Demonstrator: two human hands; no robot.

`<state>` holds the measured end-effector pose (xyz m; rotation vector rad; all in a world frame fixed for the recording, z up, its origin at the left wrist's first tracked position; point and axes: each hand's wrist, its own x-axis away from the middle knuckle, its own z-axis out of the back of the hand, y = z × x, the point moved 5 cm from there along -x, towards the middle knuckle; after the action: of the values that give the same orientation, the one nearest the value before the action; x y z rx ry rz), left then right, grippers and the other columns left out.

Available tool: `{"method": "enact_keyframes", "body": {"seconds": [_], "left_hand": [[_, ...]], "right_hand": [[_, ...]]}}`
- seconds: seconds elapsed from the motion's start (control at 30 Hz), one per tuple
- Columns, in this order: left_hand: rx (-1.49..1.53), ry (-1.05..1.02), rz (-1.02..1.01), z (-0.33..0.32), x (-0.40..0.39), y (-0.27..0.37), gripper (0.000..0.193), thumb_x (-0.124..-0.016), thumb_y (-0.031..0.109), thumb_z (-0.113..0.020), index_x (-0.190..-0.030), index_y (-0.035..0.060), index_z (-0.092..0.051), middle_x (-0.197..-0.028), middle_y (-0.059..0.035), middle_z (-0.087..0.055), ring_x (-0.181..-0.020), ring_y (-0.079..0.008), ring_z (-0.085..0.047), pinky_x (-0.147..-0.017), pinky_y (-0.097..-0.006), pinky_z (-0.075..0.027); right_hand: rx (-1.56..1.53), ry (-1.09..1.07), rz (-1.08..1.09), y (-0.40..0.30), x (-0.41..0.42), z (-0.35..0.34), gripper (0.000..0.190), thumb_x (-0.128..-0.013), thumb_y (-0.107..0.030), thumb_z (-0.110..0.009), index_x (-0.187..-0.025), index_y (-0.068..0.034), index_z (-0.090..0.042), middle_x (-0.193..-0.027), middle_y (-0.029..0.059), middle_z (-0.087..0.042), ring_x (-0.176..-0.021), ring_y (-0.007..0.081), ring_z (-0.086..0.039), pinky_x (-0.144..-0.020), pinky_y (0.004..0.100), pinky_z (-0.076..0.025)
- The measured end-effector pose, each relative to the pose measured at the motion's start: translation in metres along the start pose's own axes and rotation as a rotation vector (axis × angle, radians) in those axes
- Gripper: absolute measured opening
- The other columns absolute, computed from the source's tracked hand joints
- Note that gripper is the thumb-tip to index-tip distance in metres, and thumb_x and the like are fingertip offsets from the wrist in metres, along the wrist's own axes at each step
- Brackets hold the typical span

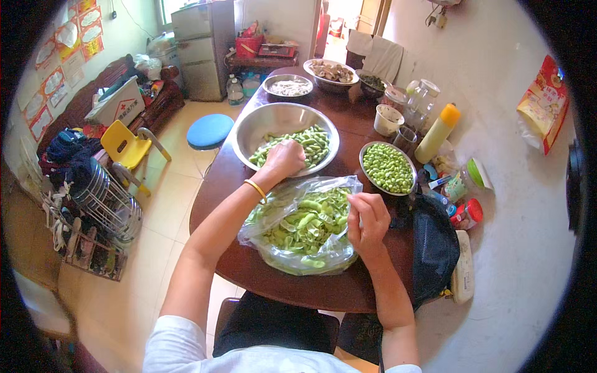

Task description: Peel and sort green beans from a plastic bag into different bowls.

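My left hand point(286, 159), with a yellow bangle at the wrist, reaches into a large steel bowl point(247, 122) of green soybean pods point(317, 142); its fingertips are hidden, so its grip cannot be made out. Close to the right edge of a clear plastic bag point(352, 184), my right hand point(369, 219) has its fingers bent and the thumb near them; whether it pinches anything is unclear. Empty green pod shells point(308, 226) fill the opened bag. Shelled green beans point(388, 168) heap up in a smaller metal bowl beyond my right hand.
Farther back on the brown table point(357, 291) stand a bowl of white food point(288, 87), a bowl of brown pieces point(332, 72) and a white plastic cup point(388, 120). Jars, an orange-capped bottle point(438, 133) and a dark mesh cover point(434, 252) line the right. A blue stool point(210, 131) stands left.
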<state>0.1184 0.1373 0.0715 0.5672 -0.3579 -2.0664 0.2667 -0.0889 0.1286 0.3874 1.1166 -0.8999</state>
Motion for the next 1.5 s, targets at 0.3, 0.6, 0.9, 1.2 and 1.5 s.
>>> {"method": "enact_keyframes", "body": {"seconds": [0.3,0.6,0.9,1.2,1.5], "left_hand": [[1.425,-0.285,-0.097,0.049,0.09,0.08,0.016,-0.083,0.001,-0.07,-0.098,-0.0012,-0.065,-0.086,-0.007,-0.068,-0.079,-0.0122,-0.065,-0.071,-0.0259,-0.054],[1.495,-0.243,0.065,0.007,0.125,0.078,0.021,-0.083,0.001,-0.069,-0.105,-0.0019,-0.068,-0.093,-0.0065,-0.069,-0.081,-0.0114,-0.065,-0.075,-0.0244,-0.055],[1.421,-0.23,0.125,0.014,0.131,0.071,0.015,-0.083,0.004,-0.071,-0.097,-0.0023,-0.07,-0.092,-0.0068,-0.069,-0.079,-0.0099,-0.064,-0.069,-0.0231,-0.054],[1.344,-0.164,-0.034,0.014,0.133,0.076,0.014,-0.086,0.008,-0.07,-0.095,-0.0038,-0.07,-0.084,-0.0048,-0.065,-0.071,-0.0078,-0.06,-0.063,-0.021,-0.051],[1.281,-0.082,-0.072,0.018,0.135,0.08,0.013,-0.085,0.005,-0.069,-0.096,-0.0033,-0.071,-0.08,-0.0043,-0.066,-0.07,-0.0077,-0.061,-0.061,-0.0217,-0.05]], "right_hand": [[-0.19,-0.075,-0.15,-0.009,-0.003,-0.006,0.024,-0.078,0.003,-0.062,-0.101,-0.002,-0.062,-0.089,0.0139,-0.062,-0.074,0.0307,-0.062,-0.067,0.0358,-0.051],[-0.386,-0.142,-0.53,-0.004,0.009,-0.024,0.015,-0.082,0.003,-0.065,-0.097,0.001,-0.063,-0.09,0.0078,-0.064,-0.078,0.0118,-0.06,-0.069,0.0255,-0.048],[-0.357,-0.089,-0.543,-0.015,0.008,-0.019,0.018,-0.078,0.004,-0.07,-0.095,-0.002,-0.065,-0.091,0.0119,-0.066,-0.079,0.0193,-0.065,-0.07,0.0296,-0.052],[-0.078,-0.101,-0.193,-0.03,0.0,-0.016,0.026,-0.075,0.006,-0.07,-0.097,-0.004,-0.062,-0.096,0.0138,-0.066,-0.085,0.029,-0.067,-0.073,0.0357,-0.055],[-0.114,-0.078,-0.301,-0.03,-0.001,-0.014,0.025,-0.077,0.005,-0.07,-0.1,-0.003,-0.064,-0.094,0.0134,-0.066,-0.083,0.0279,-0.066,-0.072,0.0347,-0.055]]}}
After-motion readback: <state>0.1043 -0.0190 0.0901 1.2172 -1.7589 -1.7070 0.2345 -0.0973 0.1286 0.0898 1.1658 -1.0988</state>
